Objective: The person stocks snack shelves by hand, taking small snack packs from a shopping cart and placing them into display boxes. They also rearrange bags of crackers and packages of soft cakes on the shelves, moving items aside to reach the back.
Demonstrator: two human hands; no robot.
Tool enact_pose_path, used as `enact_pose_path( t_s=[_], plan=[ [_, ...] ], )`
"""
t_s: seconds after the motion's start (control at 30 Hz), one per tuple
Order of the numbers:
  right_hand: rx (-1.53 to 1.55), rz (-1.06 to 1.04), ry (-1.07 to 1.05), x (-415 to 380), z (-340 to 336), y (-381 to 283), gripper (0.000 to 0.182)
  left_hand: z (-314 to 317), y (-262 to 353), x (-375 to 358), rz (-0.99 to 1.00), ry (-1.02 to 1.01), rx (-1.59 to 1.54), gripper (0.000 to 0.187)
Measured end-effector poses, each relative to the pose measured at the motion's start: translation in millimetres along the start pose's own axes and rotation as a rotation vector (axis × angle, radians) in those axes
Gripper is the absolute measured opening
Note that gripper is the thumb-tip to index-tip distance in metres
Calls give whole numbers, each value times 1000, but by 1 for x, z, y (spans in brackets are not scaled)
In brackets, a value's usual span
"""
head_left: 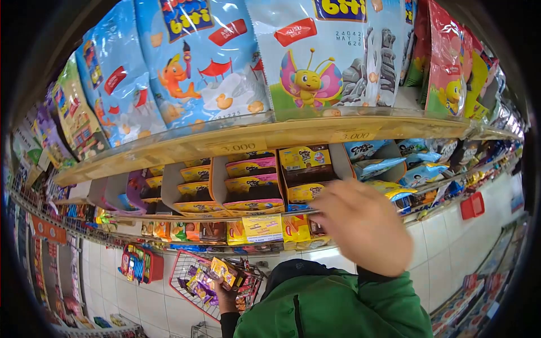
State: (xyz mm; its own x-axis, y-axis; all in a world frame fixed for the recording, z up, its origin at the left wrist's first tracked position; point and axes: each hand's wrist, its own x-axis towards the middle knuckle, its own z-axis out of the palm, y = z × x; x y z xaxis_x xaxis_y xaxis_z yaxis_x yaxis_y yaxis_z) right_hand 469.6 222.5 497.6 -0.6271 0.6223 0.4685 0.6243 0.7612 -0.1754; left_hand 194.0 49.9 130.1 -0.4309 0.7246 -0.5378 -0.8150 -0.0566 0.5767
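Observation:
My right hand [366,228] is raised to the middle shelf, in front of a display box [338,160] of brown and yellow chocolate snack packs [305,159]. Its fingers are bent toward the box's front edge, blurred and partly hidden, so whether they grip anything cannot be told. Low on the left, my left hand [225,293] is closed on a yellow and brown snack pack [224,271]. That pack is over a wire shopping cart [183,270] with a red rim, which holds several purple, yellow and brown packs.
Large blue biscuit bags [197,67] line the upper shelf, above a price strip [253,141]. More snack boxes [253,183] stand to the left and blue pouches [422,172] to the right. A filled red basket [149,267] and another red basket [472,205] are on the tiled floor.

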Motion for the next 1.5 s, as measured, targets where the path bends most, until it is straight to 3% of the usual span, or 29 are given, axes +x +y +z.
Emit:
enact_pose_path(
  t_s=[0.07, 0.2, 0.3, 0.43, 0.53, 0.73, 0.97, 1.33, 1.5],
  plan=[
    [127, 71, 156, -28, -19, 12, 28, -7, 11, 7, -51, -26, 36, 41],
    [-154, 346, 44, -63, -24, 52, 27, -10, 17, 18, -131, -12, 109, 38],
    [-254, 389, 73, -69, -13, 68, 23, -9, 19, 26, -182, -48, 145, 39],
    [-377, 335, 169, -52, -9, 82, 20, -8, 20, 31, -180, -118, 175, 40],
    [-426, 313, 243, -42, -8, 91, 19, -18, 16, 37, -187, 0, 221, 40],
    [-433, 284, 251, -40, 8, 107, 19, -5, 16, 15, -153, -88, 170, 39],
    [-423, 235, 344, -47, -1, 103, 19, -3, 7, -3, -72, -5, 96, 38],
    [-199, 202, 667, -60, -1, 90, 21, -18, 2, -6, -40, 56, 104, 41],
    [-40, 35, 656, -50, 5, 68, 26, -14, 2, -12, -48, 55, 118, 43]
  ],
)
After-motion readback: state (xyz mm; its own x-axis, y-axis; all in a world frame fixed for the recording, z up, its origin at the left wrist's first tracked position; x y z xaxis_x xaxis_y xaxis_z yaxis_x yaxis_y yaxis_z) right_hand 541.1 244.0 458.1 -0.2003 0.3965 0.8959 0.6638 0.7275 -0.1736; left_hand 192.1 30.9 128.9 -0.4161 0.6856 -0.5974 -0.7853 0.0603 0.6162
